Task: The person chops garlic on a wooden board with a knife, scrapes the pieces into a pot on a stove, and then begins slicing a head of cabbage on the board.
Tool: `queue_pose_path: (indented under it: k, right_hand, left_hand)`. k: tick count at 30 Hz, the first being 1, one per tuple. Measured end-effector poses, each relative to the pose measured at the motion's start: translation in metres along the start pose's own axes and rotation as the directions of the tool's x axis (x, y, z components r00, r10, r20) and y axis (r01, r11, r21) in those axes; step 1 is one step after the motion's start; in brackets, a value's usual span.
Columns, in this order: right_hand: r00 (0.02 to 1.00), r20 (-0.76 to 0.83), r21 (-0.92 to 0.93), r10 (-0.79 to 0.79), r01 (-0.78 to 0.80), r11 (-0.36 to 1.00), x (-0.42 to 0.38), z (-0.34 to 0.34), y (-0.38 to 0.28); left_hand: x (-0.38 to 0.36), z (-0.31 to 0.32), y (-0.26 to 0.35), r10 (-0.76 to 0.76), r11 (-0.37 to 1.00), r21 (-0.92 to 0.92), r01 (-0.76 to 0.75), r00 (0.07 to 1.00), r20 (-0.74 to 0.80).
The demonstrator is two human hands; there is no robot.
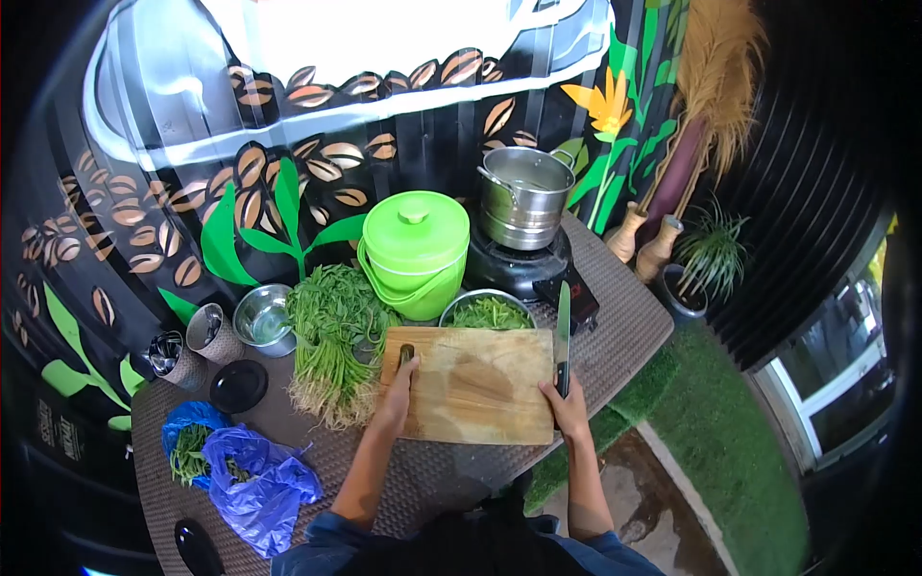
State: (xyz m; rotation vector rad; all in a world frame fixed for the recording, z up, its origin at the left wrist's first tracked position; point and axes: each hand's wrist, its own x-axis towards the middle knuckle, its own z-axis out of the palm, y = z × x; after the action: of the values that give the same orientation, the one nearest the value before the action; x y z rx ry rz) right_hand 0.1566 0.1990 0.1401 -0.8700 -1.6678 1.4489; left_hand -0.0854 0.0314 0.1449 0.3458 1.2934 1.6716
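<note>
A wooden cutting board [480, 386] is held between my two hands, over the front of the brown woven table. My left hand [397, 389] grips its left edge by the slot. At the right edge, my right hand [567, 405] has its fingers closed round the dark handle of a knife [564, 317] and also touches the board. The knife's blade points up and away from me. Behind the board stands a metal bowl of cut greens [490, 312], partly hidden by it. A bunch of leafy greens with roots [336, 336] lies beside the board's left edge.
A lidded green bucket [415, 254] and a steel pot [528, 197] on a black stove [514, 269] stand at the back. To the left are a metal bowl [265, 320], two woven cups [213, 336], a black lid [238, 386] and blue plastic bags [257, 490].
</note>
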Motion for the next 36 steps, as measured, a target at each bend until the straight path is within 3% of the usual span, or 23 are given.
queue_pose_path:
  k: [2,4,6,17,19,22,24,25,27,30,31,33,36]
  right_hand:
    - [0.998,-0.046,-0.179,-0.033,0.024,0.983,-0.030,0.011,0.018]
    - [0.997,-0.062,-0.208,-0.039,0.026,0.978,-0.056,0.021,0.027]
    - [0.990,-0.082,-0.262,-0.111,0.086,0.961,-0.076,0.027,0.039]
    - [0.979,-0.168,-0.282,-0.117,0.066,0.957,-0.141,0.043,0.069]
    - [0.975,-0.210,-0.177,0.067,-0.105,0.979,-0.146,0.040,0.082]
    - [0.971,-0.232,-0.169,0.064,-0.105,0.980,-0.138,0.034,0.099]
    - [0.969,-0.245,-0.175,0.040,-0.085,0.981,-0.126,0.030,0.122]
    - [0.971,-0.237,-0.297,-0.033,-0.040,0.954,-0.119,0.028,0.125]
    - [0.962,-0.232,-0.510,-0.143,0.005,0.860,-0.107,0.030,0.127]
    - [0.954,-0.289,-0.539,-0.083,-0.090,0.838,-0.096,0.035,0.122]
    - [0.952,-0.300,-0.407,0.058,-0.182,0.895,-0.090,0.033,0.118]
    - [0.954,-0.297,-0.447,0.036,-0.172,0.878,-0.081,0.031,0.122]
    - [0.954,-0.301,-0.523,0.007,-0.171,0.835,-0.074,0.028,0.139]
  left_hand:
    - [-0.001,-0.016,-0.029,0.057,0.983,0.179,-0.049,0.998,-0.039]
    - [0.012,-0.038,-0.068,0.122,0.974,0.198,-0.109,0.991,-0.056]
    - [0.006,-0.039,-0.083,0.283,0.733,0.678,-0.046,0.928,-0.243]
    - [-0.033,-0.060,-0.117,0.313,0.700,0.704,-0.118,0.937,-0.154]
    - [-0.033,-0.062,-0.125,0.294,0.682,0.723,-0.108,0.946,-0.136]
    - [-0.028,-0.057,-0.127,0.256,0.685,0.723,-0.093,0.959,-0.119]
    - [-0.024,-0.052,-0.123,0.294,0.563,0.821,-0.100,0.952,-0.086]
    - [-0.018,-0.052,-0.122,0.294,0.561,0.822,-0.101,0.952,-0.084]
    - [-0.003,-0.053,-0.118,0.196,0.433,0.900,-0.043,0.980,-0.047]
    - [0.010,-0.044,-0.127,0.217,0.342,0.940,-0.003,0.973,-0.076]
    - [0.012,-0.041,-0.131,0.218,0.341,0.940,-0.002,0.973,-0.077]
    - [0.014,-0.034,-0.140,0.244,0.346,0.937,0.046,0.960,-0.137]
    - [-0.007,-0.010,-0.119,0.182,0.333,0.942,0.038,0.978,-0.103]
